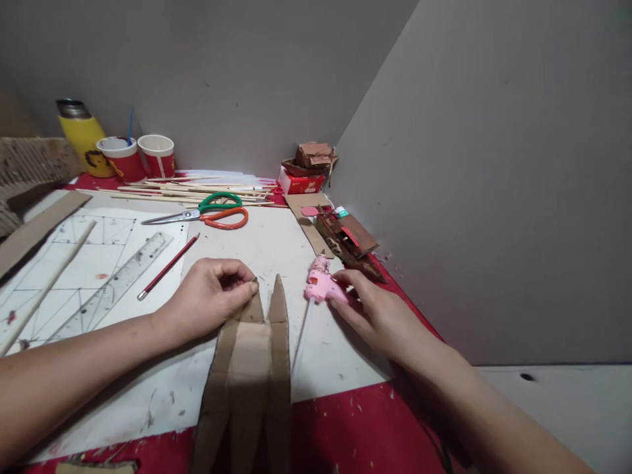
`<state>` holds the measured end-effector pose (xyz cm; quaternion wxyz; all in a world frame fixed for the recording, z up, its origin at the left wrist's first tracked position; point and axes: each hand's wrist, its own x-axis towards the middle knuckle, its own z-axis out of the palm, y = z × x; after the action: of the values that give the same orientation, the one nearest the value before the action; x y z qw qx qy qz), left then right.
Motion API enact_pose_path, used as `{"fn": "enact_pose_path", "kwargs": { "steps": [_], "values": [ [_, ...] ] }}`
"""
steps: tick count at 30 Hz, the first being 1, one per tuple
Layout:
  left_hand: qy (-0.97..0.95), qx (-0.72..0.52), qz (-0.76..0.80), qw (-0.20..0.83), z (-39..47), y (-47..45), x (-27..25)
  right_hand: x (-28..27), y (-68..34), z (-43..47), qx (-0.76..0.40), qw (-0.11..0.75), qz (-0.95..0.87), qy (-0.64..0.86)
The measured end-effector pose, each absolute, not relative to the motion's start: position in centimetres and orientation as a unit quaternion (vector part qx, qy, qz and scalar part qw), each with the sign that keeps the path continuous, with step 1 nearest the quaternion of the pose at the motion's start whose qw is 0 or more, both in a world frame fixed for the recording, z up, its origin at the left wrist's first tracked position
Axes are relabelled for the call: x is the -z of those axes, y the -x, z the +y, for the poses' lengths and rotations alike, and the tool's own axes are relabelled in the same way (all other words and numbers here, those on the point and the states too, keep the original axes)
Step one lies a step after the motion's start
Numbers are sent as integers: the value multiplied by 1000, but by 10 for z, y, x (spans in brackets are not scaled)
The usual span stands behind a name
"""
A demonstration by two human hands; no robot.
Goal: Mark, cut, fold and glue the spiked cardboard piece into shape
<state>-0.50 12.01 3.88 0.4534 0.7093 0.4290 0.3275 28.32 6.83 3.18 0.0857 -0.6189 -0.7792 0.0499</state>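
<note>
My left hand [217, 296] pinches the upper tip of a brown cardboard piece [251, 368] between thumb and fingers. The piece has long, pointed strips joined side by side, and its lower end runs out of view at the bottom. On the right, my right hand [375, 309] has its thumb and fingers around the handle of a pink glue gun [322, 282]. The glue gun lies on the white sheet with its nozzle facing away from me. A translucent glue stick [305, 332] sticks out of its back toward me.
Scissors [212, 214], a red pencil [168, 266], a clear ruler [111, 286] and a drawn paper [89, 257] lie left. Behind are wooden sticks [197, 191], two paper cups [158, 157] and a yellow bottle [83, 141]. Brown cardboard models [350, 240] line the right wall.
</note>
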Motion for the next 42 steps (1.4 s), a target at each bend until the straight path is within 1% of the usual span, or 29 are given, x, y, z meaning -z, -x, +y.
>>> {"fn": "enact_pose_path", "kwargs": {
  "steps": [2,5,6,8,10,11,13,16,19,22,24,32,42],
  "values": [
    [-699,-332,434,461,122,6,-39,-42,-293,64,-92,141,-761,627],
    [-693,-334,435,468,122,6,-38,-60,-307,53,-218,365,-620,660],
    [-693,-333,433,470,122,6,-37,-64,-310,49,-236,411,-582,661],
    [-695,-332,427,473,121,6,-37,-68,-313,39,-277,475,-532,644],
    [-698,-331,425,471,120,6,-37,-68,-307,29,-352,492,-520,603],
    [-701,-330,425,469,119,5,-37,-68,-301,24,-403,485,-520,577],
    [-706,-324,423,467,117,5,-37,-68,-286,17,-459,401,-568,553],
    [-714,-310,414,472,116,3,-36,-73,-262,17,-442,295,-659,532],
    [-717,-299,407,480,116,3,-34,-78,-247,26,-401,250,-690,549],
    [-713,-294,406,490,117,3,-33,-77,-241,36,-397,221,-692,561],
    [-709,-290,407,498,118,3,-32,-76,-240,40,-413,217,-691,553],
    [-701,-279,404,517,118,2,-26,-68,-237,45,-489,250,-649,527],
    [-721,-267,397,502,119,1,-27,-61,-233,48,-512,262,-639,511]
  ]
}}
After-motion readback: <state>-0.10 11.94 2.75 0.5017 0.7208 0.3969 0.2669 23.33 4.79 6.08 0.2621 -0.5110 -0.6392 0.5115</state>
